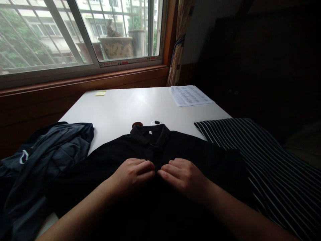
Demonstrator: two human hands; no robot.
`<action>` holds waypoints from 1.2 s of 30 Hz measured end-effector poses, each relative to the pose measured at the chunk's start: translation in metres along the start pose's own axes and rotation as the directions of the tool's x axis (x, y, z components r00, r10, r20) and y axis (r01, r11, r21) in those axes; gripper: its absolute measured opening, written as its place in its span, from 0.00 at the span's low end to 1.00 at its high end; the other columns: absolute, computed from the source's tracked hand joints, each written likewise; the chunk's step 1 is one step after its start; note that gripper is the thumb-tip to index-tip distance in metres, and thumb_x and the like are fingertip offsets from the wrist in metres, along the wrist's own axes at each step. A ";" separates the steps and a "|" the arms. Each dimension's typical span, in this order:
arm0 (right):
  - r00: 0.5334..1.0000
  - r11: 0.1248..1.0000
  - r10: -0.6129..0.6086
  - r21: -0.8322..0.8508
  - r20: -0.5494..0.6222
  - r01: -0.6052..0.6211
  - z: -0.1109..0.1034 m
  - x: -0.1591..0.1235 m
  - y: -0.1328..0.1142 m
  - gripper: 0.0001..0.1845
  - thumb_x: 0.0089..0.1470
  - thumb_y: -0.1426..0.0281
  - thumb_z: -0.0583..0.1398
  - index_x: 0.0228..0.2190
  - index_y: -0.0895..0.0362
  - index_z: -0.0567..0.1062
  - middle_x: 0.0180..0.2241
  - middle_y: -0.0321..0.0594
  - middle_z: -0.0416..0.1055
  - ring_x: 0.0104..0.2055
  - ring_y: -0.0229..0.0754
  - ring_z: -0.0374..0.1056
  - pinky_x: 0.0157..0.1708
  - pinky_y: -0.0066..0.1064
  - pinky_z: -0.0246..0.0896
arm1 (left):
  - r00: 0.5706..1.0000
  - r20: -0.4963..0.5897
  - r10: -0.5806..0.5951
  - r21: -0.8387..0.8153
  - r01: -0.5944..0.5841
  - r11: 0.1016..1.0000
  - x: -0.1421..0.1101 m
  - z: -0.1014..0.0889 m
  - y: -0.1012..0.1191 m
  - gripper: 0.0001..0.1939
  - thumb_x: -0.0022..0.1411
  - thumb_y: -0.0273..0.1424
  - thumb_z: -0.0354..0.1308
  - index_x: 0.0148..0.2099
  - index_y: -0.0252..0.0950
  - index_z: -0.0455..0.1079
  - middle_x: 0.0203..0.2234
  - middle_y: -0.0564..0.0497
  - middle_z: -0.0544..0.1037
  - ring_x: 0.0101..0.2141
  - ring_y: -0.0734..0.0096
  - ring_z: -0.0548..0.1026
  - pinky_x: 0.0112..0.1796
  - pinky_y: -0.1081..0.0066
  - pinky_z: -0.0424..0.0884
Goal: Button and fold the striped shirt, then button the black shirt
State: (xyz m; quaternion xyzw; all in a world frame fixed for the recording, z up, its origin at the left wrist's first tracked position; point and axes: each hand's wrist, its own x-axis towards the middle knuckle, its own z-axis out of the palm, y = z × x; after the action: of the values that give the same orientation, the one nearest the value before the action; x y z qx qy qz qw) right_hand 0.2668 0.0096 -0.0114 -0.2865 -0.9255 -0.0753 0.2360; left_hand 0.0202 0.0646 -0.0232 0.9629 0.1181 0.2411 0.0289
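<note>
A black collared shirt [190, 147] lies spread face up on the white table, its collar toward the window. My left hand [136, 172] is closed with fingers curled at the front placket, a little below the collar. Just opposite, my right hand [182, 175] is closed too, its fingertips pinching at the same strip of cloth. A narrow gap separates the two hands. The exact bit of fabric between the fingertips is hidden, and the lower shirt fades into shadow.
A crumpled dark grey-blue garment [67, 144] lies at left, a black-and-white striped cloth [250, 137] at right. Behind the collar sit a brown round object [137, 124] and a white round one [155, 123]. Printed papers [190, 95] and yellow sticky notes [100, 93] rest on the table [135, 103].
</note>
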 end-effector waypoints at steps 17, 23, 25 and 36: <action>0.993 0.993 -0.105 -0.067 -0.050 0.102 -0.005 0.001 0.001 0.08 0.67 0.76 0.56 0.41 0.62 0.76 0.31 0.39 0.76 0.29 0.38 0.65 0.28 0.35 0.52 | 1.000 -0.020 -0.003 -0.022 0.003 1.000 0.000 -0.003 0.002 0.05 0.71 0.26 0.53 0.42 0.35 0.70 0.37 0.51 0.78 0.32 0.71 0.74 0.32 0.70 0.69; 0.995 0.993 -0.099 -0.071 -0.032 0.097 -0.002 0.000 0.002 0.08 0.67 0.75 0.55 0.40 0.60 0.76 0.31 0.39 0.76 0.29 0.38 0.65 0.28 0.34 0.52 | 0.999 -0.032 0.005 -0.007 -0.006 1.000 0.002 -0.005 0.002 0.05 0.72 0.27 0.53 0.41 0.35 0.70 0.37 0.51 0.78 0.30 0.71 0.74 0.31 0.70 0.68; 0.995 0.993 -0.097 -0.068 -0.030 0.095 -0.001 -0.001 0.002 0.07 0.67 0.75 0.56 0.41 0.61 0.76 0.31 0.39 0.76 0.29 0.38 0.65 0.28 0.34 0.52 | 0.999 -0.043 0.012 -0.011 -0.013 1.000 0.003 -0.005 0.002 0.05 0.72 0.26 0.53 0.42 0.35 0.70 0.37 0.51 0.78 0.30 0.71 0.74 0.31 0.71 0.68; 0.992 0.995 -0.099 -0.033 -0.077 0.096 -0.004 0.001 0.000 0.07 0.67 0.76 0.56 0.38 0.62 0.76 0.30 0.39 0.76 0.29 0.37 0.66 0.27 0.34 0.54 | 1.000 -0.028 -0.013 -0.031 0.012 0.999 0.001 -0.005 0.002 0.05 0.72 0.27 0.53 0.43 0.35 0.71 0.37 0.51 0.78 0.31 0.72 0.75 0.32 0.71 0.69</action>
State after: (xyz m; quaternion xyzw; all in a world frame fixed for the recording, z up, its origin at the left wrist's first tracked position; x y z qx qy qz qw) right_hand 0.2675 0.0093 -0.0070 -0.2412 -0.9272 -0.1114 0.2640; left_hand 0.0194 0.0629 -0.0177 0.9580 0.1208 0.2563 0.0435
